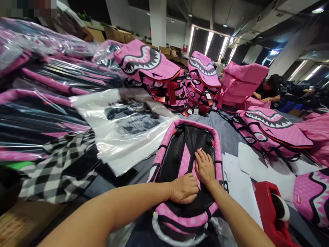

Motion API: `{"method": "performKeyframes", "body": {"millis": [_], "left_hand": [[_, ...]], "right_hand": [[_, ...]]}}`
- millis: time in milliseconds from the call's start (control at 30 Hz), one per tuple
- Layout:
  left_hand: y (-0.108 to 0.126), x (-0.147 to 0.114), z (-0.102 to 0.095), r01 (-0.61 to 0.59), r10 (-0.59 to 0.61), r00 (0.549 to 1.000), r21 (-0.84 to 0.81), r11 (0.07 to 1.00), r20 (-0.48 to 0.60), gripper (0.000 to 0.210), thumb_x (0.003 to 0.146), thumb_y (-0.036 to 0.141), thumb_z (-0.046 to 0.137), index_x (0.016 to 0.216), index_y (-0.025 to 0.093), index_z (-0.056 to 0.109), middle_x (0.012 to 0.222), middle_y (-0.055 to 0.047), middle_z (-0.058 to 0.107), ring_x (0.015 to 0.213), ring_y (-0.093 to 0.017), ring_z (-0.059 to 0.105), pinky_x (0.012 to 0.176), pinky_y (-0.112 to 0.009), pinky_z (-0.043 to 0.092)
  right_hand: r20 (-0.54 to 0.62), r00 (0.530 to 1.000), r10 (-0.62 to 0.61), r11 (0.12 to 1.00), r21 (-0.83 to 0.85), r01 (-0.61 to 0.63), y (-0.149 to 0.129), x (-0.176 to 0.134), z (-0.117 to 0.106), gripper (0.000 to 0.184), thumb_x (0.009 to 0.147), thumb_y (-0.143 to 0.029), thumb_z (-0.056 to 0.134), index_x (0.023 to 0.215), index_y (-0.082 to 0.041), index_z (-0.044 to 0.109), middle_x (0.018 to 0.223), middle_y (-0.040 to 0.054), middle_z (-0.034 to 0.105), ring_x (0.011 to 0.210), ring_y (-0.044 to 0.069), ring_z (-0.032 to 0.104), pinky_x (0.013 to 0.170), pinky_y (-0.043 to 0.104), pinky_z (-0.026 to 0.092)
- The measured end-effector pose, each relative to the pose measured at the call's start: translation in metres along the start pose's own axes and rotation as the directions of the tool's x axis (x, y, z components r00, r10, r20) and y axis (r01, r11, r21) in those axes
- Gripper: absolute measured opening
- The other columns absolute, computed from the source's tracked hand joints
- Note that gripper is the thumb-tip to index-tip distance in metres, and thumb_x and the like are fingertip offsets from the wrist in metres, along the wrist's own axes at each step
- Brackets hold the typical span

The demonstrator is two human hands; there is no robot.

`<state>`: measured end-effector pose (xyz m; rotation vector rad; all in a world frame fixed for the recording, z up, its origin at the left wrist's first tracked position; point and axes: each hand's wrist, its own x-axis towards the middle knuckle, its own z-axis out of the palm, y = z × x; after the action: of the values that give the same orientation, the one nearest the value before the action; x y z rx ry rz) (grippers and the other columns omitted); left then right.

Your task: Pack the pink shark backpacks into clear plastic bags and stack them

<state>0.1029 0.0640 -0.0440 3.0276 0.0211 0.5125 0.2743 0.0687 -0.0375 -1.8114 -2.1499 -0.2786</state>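
Note:
In front of me a pink and black backpack (169, 216) lies with its black mesh back panel up and its pink padded rim around it. My left hand (184, 188) rests on the lower middle of that panel, fingers curled under. Whether they grip part of the backpack is hidden. My right hand (205, 166) lies flat on the panel, further up and to the right, fingers stretched forward over a pink stripe. A clear plastic bag (160, 233) shows under the backpack's near end.
Plastic-wrapped backpacks (51, 75) are piled at left, beside a white printed bag (108, 144) and checked cloth (61, 168). Shark-mouth backpacks (146, 61) stand behind. At right are white paper sheets (239, 192), a red tape dispenser (269, 212) and a co-worker (271, 91).

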Motion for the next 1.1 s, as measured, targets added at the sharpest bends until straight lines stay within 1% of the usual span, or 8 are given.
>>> {"method": "performKeyframes", "body": {"millis": [133,300,467,533,667,833,1000,1100], "left_hand": [[-0.009,-0.005,-0.014,0.274,-0.257,0.952,0.088,0.958,-0.165,0.027,0.096,0.032,0.047,0.104,0.018,0.069,0.100,-0.010,0.070,0.101,-0.026,0.059,0.097,-0.043,0.045],[-0.021,-0.022,-0.027,0.583,-0.553,0.764,-0.012,0.812,-0.334,0.039,0.102,0.035,0.041,0.132,0.023,0.064,0.132,-0.008,0.065,0.134,-0.028,0.045,0.121,-0.055,0.025],[-0.037,-0.027,0.004,0.714,-0.700,0.690,0.013,0.700,-0.183,0.056,0.096,0.056,0.054,0.150,0.043,0.045,0.163,-0.007,0.036,0.149,-0.047,0.021,0.112,-0.076,0.020],[-0.044,-0.023,0.009,0.714,-0.708,0.693,-0.001,0.700,-0.139,0.057,0.096,0.061,0.052,0.150,0.048,0.041,0.166,-0.005,0.032,0.150,-0.048,0.019,0.111,-0.079,0.017],[-0.045,-0.017,0.002,0.732,-0.734,0.677,-0.060,0.679,-0.053,0.055,0.098,0.064,0.044,0.150,0.047,0.041,0.167,-0.007,0.027,0.151,-0.048,0.016,0.112,-0.079,0.013],[0.010,-0.045,0.002,0.747,-0.751,0.659,-0.079,0.660,-0.041,0.063,0.097,0.066,0.041,0.156,0.046,0.028,0.170,-0.009,0.017,0.151,-0.050,0.014,0.111,-0.081,0.013],[0.044,-0.053,-0.023,0.663,-0.658,0.748,-0.043,0.747,0.091,0.072,0.095,0.073,0.036,0.153,0.033,0.042,0.158,-0.020,0.042,0.139,-0.052,0.041,0.103,-0.079,0.028],[0.026,-0.031,-0.044,0.718,-0.717,0.695,-0.011,0.696,0.047,0.065,0.099,0.062,0.037,0.139,0.015,0.059,0.125,-0.022,0.070,0.118,-0.041,0.064,0.108,-0.069,0.032]], "right_hand": [[-0.140,0.963,-0.230,0.937,0.237,0.258,-0.006,0.002,-0.044,0.036,0.097,-0.017,0.038,0.121,-0.018,0.066,0.121,0.0142,0.068,0.115,0.024,0.061,0.105,0.047,0.043],[-0.104,0.869,-0.484,0.722,0.514,0.464,-0.033,-0.009,-0.099,0.039,0.092,-0.020,0.042,0.128,-0.022,0.055,0.114,0.0111,0.062,0.102,0.022,0.061,0.085,0.036,0.053],[0.052,0.487,-0.872,0.450,0.475,0.756,-0.042,-0.027,-0.043,0.011,0.089,-0.033,0.048,0.083,-0.027,0.055,0.076,0.0009,0.060,0.065,0.017,0.052,0.061,0.031,0.044],[0.061,0.437,-0.897,0.423,0.403,0.812,-0.038,-0.027,-0.006,0.014,0.086,-0.033,0.047,0.074,-0.026,0.049,0.069,0.0002,0.056,0.059,0.017,0.046,0.058,0.033,0.040],[-0.046,0.515,-0.856,0.486,0.272,0.831,-0.034,-0.032,0.026,0.017,0.085,-0.034,0.040,0.074,-0.025,0.049,0.069,0.0029,0.056,0.062,0.019,0.047,0.058,0.034,0.040],[-0.243,0.524,-0.816,0.465,0.261,0.846,-0.039,-0.050,-0.001,0.024,0.101,-0.030,0.039,0.085,-0.027,0.056,0.065,-0.0017,0.057,0.056,0.015,0.050,0.055,0.028,0.044],[-0.281,0.881,-0.379,0.851,0.267,0.452,-0.007,-0.003,-0.017,0.028,0.098,-0.028,0.040,0.115,-0.032,0.062,0.099,0.0099,0.069,0.089,0.026,0.069,0.074,0.042,0.056],[-0.088,0.982,-0.170,0.971,0.155,0.182,0.010,0.038,-0.005,0.033,0.091,-0.028,0.042,0.110,-0.033,0.068,0.103,0.0112,0.072,0.092,0.031,0.071,0.074,0.047,0.057]]}}
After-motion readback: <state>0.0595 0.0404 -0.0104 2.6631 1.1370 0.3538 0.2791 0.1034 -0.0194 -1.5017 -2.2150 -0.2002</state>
